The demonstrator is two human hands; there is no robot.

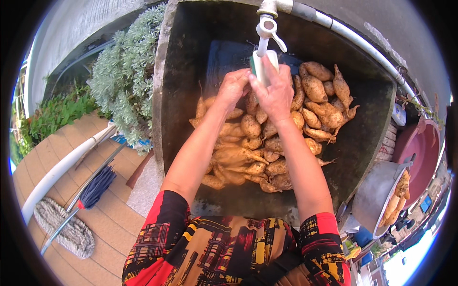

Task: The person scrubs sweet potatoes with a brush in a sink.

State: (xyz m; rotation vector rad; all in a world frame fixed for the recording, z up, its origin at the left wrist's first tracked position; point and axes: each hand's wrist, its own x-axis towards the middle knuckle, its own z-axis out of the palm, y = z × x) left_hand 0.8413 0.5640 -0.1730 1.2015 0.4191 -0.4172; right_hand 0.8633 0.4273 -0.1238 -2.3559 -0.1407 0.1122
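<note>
My right hand (276, 93) grips a white scrubber with a green side (261, 71), right under the spout of the white tap (267, 27). Close beside it, my left hand (233, 86) has its fingers curled in; whatever they may hold is hidden from view. Both hands are above a heap of muddy, yellowish sweet potatoes (250, 126) in a dark concrete sink (367, 112). Those on the left lie under cloudy brown water, while the pile on the right (329, 114) rises higher.
Right of the sink, a metal pot (374, 190) holds cleaner sweet potatoes (396, 202), beside a reddish basin (422, 157). A pale pipe (362, 40) runs along the sink's back. Leftward are a silvery bush (126, 71), a blue mop (98, 187) and a grey mop head (64, 229).
</note>
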